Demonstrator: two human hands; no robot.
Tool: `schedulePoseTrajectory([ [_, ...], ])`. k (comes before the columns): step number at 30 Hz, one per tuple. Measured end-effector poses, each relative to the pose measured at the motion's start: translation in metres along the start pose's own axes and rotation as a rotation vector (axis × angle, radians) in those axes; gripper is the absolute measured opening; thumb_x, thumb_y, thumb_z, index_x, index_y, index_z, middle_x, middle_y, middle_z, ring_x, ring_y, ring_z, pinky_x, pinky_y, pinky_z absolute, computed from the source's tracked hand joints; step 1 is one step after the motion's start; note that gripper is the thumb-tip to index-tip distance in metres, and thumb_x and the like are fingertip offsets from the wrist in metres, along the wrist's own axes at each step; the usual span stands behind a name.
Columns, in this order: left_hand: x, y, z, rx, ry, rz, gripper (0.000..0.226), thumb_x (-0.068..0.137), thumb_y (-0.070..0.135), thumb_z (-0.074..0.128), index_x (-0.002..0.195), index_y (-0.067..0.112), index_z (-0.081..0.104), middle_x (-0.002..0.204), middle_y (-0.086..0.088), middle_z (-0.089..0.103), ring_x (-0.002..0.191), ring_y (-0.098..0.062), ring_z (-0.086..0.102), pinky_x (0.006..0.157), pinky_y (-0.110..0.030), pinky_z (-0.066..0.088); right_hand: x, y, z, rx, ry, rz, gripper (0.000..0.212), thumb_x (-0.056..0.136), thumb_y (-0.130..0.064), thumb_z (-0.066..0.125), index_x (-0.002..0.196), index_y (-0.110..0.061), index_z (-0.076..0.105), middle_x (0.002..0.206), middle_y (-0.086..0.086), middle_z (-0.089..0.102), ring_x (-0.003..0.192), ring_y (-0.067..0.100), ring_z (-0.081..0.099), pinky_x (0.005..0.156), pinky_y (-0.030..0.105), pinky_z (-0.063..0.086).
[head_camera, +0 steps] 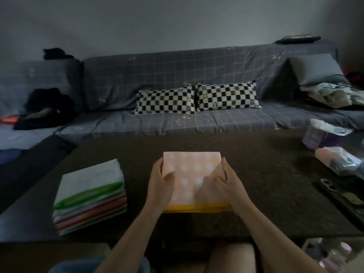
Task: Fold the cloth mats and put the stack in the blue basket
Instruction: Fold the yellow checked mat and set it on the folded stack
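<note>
Head view: hands (195, 184) gripping mat (192, 174) edges

- One folded mat (192, 174) lies between two hands: left hand (160, 186), right hand (229, 184).
- One stack (90, 196) of mats; the number inside I cannot tell.
- Two checkered pillows (165, 102), side by side.
- One grey cushion (317, 68).

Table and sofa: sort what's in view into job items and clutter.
For the job:
- orange dotted mat, held by left hand and right hand
- folded mat stack

Just lying about:
- checkered pillows
- dark clothes
- purple tin
- plastic packets
</note>
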State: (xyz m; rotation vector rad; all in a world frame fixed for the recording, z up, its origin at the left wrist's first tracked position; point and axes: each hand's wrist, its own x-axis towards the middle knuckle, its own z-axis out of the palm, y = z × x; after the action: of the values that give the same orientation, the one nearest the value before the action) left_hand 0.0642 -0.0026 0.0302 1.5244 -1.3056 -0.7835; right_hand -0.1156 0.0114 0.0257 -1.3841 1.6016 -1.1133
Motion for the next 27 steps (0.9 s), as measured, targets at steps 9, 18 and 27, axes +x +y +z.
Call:
schedulePoseTrajectory([
  [9,0.028,-0.011,-0.136,-0.086,0.251,0.013,0.047,0.092,0.014,0.053,0.135,0.026,0.039,0.106,0.01,0.055,0.086,-0.008,0.057,0.064,-0.027,0.047,0.02,-0.082,0.117,-0.052,-0.181,-0.211,0.077,0.091,-0.034,0.057,0.15,-0.022,0.011,0.153,0.001,0.023,0.135,0.025,0.032,0.106,0.039,0.035],
  [18,0.063,-0.034,-0.223,0.074,0.374,-0.026,0.024,0.091,0.01,0.053,0.11,0.024,0.055,0.091,0.009,0.059,0.079,-0.008,0.057,0.059,-0.024,0.044,0.042,-0.126,0.21,-0.096,-0.342,-0.281,0.074,0.092,-0.032,0.056,0.15,-0.009,0.015,0.152,0.009,0.026,0.136,0.026,0.031,0.107,0.035,0.032],
  [27,0.09,-0.067,-0.24,0.377,0.281,-0.191,0.049,0.095,0.011,0.047,0.142,0.004,0.036,0.116,-0.009,0.058,0.076,-0.013,0.055,0.054,-0.018,0.038,0.056,-0.126,0.253,-0.262,-0.346,-0.213,0.066,0.092,-0.026,0.057,0.146,-0.006,0.025,0.147,0.013,0.036,0.131,0.028,0.04,0.103,0.035,0.036],
])
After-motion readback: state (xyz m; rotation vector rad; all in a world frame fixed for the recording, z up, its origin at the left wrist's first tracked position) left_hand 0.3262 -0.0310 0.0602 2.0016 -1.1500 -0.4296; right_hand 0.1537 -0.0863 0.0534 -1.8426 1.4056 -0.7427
